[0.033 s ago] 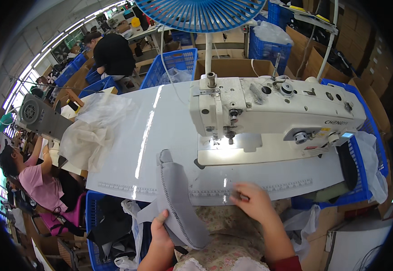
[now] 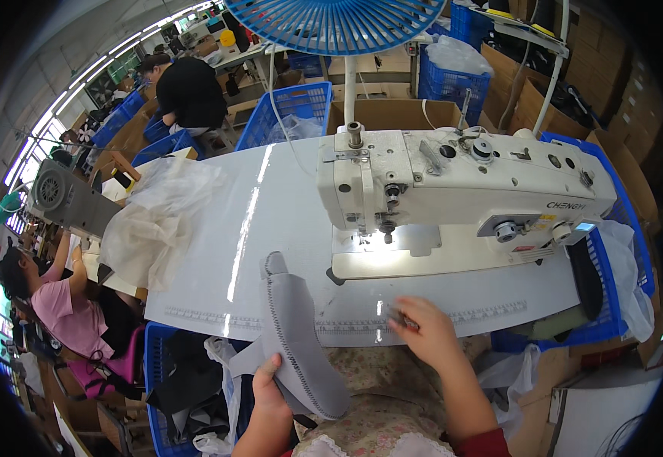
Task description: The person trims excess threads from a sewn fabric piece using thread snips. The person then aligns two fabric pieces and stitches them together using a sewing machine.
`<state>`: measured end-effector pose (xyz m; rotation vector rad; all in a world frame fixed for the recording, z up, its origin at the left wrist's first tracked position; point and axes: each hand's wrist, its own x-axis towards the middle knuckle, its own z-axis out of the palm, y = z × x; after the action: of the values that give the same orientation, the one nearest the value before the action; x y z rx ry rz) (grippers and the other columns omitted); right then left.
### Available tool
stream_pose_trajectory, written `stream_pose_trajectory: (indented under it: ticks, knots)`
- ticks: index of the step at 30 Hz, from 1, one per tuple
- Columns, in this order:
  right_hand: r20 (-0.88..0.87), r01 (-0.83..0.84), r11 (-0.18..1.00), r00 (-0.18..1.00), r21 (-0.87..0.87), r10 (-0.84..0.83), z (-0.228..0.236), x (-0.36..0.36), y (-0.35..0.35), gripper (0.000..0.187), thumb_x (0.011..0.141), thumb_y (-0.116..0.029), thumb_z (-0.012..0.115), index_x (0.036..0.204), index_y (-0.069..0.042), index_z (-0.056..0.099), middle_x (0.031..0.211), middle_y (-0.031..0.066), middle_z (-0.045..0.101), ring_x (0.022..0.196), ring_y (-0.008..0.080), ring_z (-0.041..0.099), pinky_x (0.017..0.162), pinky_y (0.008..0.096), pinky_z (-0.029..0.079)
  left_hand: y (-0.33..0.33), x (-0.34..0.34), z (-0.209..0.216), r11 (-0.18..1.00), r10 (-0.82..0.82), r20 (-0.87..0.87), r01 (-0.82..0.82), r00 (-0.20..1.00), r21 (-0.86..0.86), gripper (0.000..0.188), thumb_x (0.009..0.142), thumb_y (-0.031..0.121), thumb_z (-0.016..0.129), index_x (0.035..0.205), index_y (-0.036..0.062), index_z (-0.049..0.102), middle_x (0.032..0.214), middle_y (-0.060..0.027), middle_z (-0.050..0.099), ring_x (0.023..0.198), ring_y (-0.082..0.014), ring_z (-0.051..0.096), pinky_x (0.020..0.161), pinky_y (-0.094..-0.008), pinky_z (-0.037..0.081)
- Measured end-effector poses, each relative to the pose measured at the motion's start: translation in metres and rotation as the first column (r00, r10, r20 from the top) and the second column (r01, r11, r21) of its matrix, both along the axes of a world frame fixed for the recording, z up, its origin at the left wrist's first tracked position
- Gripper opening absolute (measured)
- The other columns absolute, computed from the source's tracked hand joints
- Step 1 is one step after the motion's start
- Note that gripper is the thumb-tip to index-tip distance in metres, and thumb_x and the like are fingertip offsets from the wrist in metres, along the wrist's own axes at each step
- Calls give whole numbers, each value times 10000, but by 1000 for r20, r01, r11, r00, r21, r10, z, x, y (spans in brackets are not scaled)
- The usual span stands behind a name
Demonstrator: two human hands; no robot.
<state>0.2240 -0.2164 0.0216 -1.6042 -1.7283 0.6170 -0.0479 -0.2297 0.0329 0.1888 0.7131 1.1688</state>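
My left hand [image 2: 269, 388] grips a grey padded fabric piece [image 2: 295, 346] by its lower left side, thumb on top. The piece is long and curved, with dark zigzag stitching along its length and a narrow tab at its upper end. It stands tilted over the table's near edge. My right hand [image 2: 425, 329] is apart from it, above the ruler strip at the near edge. Its fingers are closed round a small dark thing, too blurred to name. Beyond both hands is a white sewing machine [image 2: 453, 179], its lamp lit at the needle.
The pale table [image 2: 217, 228] has a sheer cloth heap [image 2: 153, 228] at its left. A blue crate [image 2: 160, 426] of dark scraps stands below left, another [image 2: 609, 305] at right. A blue fan [image 2: 339, 23] hangs above. Two people [image 2: 191, 91] work at left.
My right hand has risen slightly, away from me. The grey fabric piece and my left hand are nearly unmoved.
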Motion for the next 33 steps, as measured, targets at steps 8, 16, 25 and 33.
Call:
stream_pose_trajectory:
  ticks: [8,16,25,33]
  knots:
    - [-5,-71,992,997,-100,71,-8,-38,15,264,772,-171,681,1018,-82,645,803,94,663,723,283,646,626,372,506,3,-14,-2,994,49,49,-54,998,94,534,797,220,674,1242,-18,498,1109,-182,631,989,-321,635,861,-453,528]
    - [-160,-17,989,986,146,40,-14,-45,7,237,767,-180,684,981,-84,654,698,87,620,648,297,612,604,371,490,7,-20,-10,993,-14,214,-12,977,116,561,807,200,661,1275,-33,456,1166,-194,603,1022,-324,624,885,-456,523]
    - [-242,-292,898,945,-330,219,-6,-28,-20,239,816,-285,688,948,-85,679,640,104,585,540,218,523,561,300,439,9,-19,-17,981,-88,285,34,954,189,559,797,161,657,1272,-47,451,1152,-201,598,1020,-329,623,883,-445,524]
    - [-491,-67,980,871,-188,-35,7,-37,-11,209,860,-223,675,871,-17,646,558,46,450,535,119,396,527,269,370,-4,-22,-15,982,-133,-101,145,986,122,613,760,132,709,1289,-38,450,1180,-177,593,1082,-302,589,942,-420,481]
